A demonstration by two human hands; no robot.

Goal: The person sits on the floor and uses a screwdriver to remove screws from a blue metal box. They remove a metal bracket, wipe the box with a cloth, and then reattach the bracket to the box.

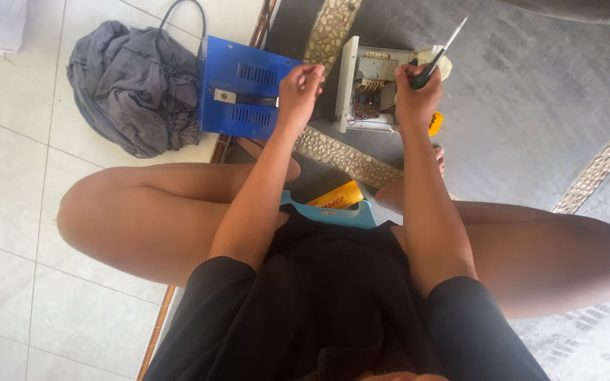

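Observation:
My right hand (416,95) is closed around the dark handle of a screwdriver (438,53), whose metal shaft points up and to the right. It hovers just right of an opened white metal box (361,88) with wiring and brown parts inside. My left hand (300,86) has its fingers pinched together, maybe on something too small to see, between the white box and a blue metal cover (238,88) with vent slots and a black strap handle. Both forearms reach out over my bare knees.
A crumpled grey cloth (132,85) lies left of the blue cover on white tiles. A yellow can (337,197) rests by a light blue stool edge (333,212) between my legs. A small yellow object (435,123) sits near my right wrist. Pebble strips cross the grey floor.

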